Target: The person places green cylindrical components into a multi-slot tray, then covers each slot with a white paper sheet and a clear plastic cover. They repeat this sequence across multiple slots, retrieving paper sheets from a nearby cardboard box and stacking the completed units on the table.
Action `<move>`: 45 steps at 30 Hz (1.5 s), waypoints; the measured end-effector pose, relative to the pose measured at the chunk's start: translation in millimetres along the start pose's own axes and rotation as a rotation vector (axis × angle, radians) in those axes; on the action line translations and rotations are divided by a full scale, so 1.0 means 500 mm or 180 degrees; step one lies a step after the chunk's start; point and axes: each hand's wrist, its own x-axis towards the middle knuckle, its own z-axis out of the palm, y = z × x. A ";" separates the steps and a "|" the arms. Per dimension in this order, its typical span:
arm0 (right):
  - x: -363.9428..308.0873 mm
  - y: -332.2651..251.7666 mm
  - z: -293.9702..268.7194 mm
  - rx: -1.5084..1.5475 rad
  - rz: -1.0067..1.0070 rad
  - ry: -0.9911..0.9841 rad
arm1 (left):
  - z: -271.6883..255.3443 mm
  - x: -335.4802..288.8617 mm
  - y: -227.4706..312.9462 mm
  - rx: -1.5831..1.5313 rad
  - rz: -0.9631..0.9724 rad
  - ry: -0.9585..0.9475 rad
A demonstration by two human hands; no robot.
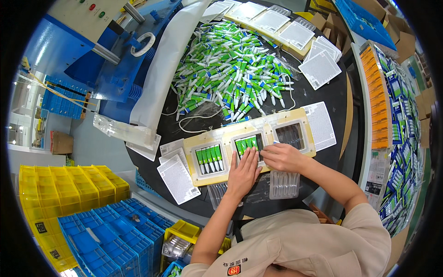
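A cream-coloured frame (pixel 207 137) with three openings lies in front of me. In its left opening stands a row of small green-and-white tubes (pixel 209 159), set in a clear blister tray. My left hand (pixel 244 174) rests with its fingers stretched over more green tubes (pixel 246 143) in the middle opening. My right hand (pixel 284 158) is at the right side of that opening, its fingers pinched together; what they hold, if anything, is hidden. Through the right opening a clear ribbed blister tray (pixel 290 135) shows against the dark surface.
A large heap of similar tubes (pixel 230 64) covers the back of the black round table (pixel 323 101). Printed cards (pixel 179 179) flank the frame; another loaded frame (pixel 272 25) lies behind. Loose blister trays (pixel 284 185) are near me. A blue machine (pixel 115 74) and crates (pixel 110 231) stand left.
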 end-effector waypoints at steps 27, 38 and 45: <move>0.015 -0.071 0.030 0.0443 0.1791 0.1007 | -0.017 -0.030 -0.003 -0.0107 -0.0545 -0.0100; 0.026 -0.112 0.046 -0.0637 0.2253 0.0202 | -0.023 -0.025 -0.006 -0.0027 -0.0537 -0.0263; 0.087 0.030 0.026 -0.0073 0.2815 0.1055 | -0.053 0.052 -0.070 -0.0086 -0.0457 0.0440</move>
